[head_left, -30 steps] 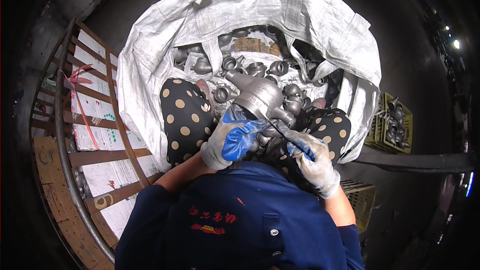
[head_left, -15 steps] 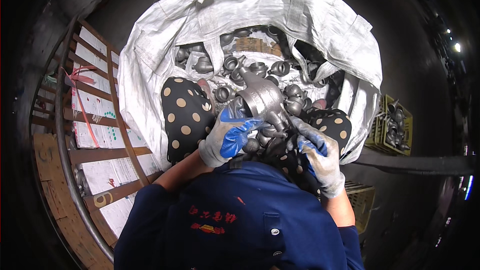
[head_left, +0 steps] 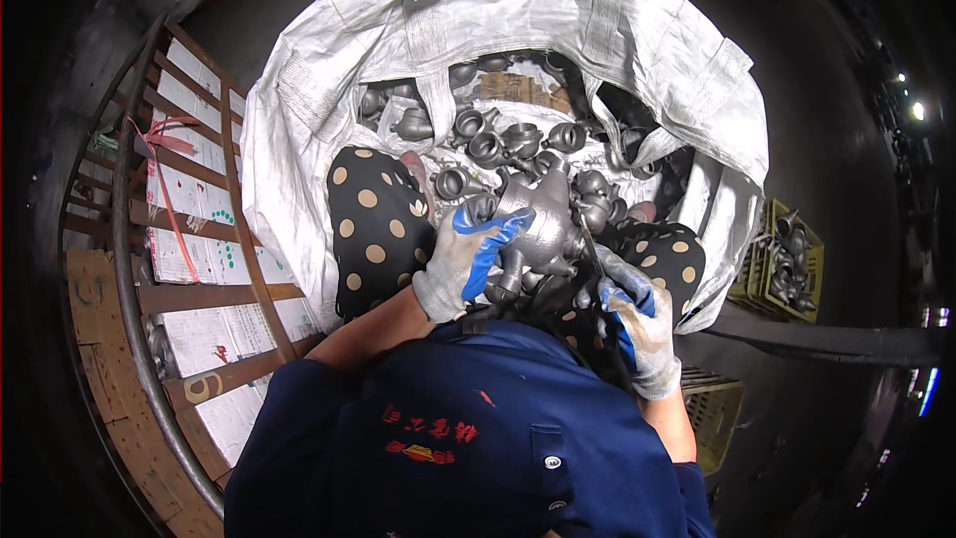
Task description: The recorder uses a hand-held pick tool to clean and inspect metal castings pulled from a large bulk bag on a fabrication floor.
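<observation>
My left hand (head_left: 460,264), in a grey-white glove with blue palm coating, grips a large grey metal casting (head_left: 538,224), a rounded hollow body with stub-like necks. It is held above my lap. My right hand (head_left: 642,321), gloved alike, is closed around a slim dark tool (head_left: 590,242), file-like in shape, whose thin end reaches the casting's right side. The fingers hide most of that tool, so its exact kind is unclear. Smaller grey castings (head_left: 488,147) lie loose beyond my hands, inside a big white woven bag (head_left: 687,40).
Polka-dotted cloth (head_left: 373,229) covers my legs inside the bag's opening. On the left stands a rusty metal rack (head_left: 139,309) with white boards. A yellow crate (head_left: 752,284) of castings sits at right, another crate (head_left: 732,418) nearer me. A dark bar (head_left: 827,341) runs at right.
The casting has been turned in my left hand: its wide round opening faced left before, and now a neck points up and away. My right hand stays close beside it.
</observation>
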`<state>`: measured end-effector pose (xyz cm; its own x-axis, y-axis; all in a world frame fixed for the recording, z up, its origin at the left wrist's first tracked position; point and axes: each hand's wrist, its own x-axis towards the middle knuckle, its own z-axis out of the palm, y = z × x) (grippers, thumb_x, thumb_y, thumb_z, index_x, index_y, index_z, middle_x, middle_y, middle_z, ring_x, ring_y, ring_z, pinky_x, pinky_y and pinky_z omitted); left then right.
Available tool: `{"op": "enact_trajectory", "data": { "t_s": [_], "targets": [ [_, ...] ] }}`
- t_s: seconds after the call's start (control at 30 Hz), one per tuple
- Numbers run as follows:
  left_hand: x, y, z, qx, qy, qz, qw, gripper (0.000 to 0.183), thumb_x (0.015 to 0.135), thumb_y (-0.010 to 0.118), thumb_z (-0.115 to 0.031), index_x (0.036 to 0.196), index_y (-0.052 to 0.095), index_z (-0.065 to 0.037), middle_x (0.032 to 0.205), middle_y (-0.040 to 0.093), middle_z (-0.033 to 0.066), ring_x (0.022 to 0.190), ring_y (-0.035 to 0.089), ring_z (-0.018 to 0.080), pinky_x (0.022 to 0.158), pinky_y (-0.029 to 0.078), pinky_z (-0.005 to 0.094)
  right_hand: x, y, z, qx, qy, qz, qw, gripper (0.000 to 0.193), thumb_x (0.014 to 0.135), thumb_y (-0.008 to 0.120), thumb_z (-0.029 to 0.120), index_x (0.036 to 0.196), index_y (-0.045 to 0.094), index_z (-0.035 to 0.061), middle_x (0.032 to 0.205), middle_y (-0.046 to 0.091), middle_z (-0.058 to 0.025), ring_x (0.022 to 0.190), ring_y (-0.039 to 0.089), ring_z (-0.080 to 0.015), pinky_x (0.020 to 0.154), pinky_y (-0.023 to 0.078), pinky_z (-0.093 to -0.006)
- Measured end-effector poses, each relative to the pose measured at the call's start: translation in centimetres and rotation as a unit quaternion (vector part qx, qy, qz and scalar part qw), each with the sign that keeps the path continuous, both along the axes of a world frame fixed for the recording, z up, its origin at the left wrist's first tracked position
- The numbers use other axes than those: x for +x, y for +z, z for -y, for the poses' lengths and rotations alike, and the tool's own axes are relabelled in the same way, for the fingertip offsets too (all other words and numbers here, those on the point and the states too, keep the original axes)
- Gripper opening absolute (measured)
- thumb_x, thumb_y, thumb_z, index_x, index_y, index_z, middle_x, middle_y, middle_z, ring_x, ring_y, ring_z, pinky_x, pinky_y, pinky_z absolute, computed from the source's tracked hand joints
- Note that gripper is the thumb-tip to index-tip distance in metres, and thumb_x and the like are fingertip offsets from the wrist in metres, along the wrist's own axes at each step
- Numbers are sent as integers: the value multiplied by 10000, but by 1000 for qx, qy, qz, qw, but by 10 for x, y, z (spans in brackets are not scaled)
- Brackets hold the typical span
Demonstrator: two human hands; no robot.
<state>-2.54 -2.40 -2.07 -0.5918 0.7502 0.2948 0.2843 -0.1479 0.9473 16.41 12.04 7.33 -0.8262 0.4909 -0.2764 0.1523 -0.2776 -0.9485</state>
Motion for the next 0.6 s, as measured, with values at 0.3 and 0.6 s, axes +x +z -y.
{"op": "enact_trajectory", "data": {
  "t_s": [0.3,0.6],
  "targets": [
    [8,23,10,108,-105,506,849,396,881,555,-8,1261,459,-65,1115,589,142,932,610,174,694,541,274,-5,8,2,-3,4,35,999,428,862,569,58,1274,502,-40,859,598,-9,619,483,-29,548,389,-158],
    [-2,27,0,-120,42,-208,970,311,769,639,25,1076,650,-25,1045,613,70,890,606,115,698,501,232,-2,-2,7,29,-8,26,999,379,839,551,28,1204,550,-73,1122,616,-122,923,589,-123,810,451,-224]
  ]
}}
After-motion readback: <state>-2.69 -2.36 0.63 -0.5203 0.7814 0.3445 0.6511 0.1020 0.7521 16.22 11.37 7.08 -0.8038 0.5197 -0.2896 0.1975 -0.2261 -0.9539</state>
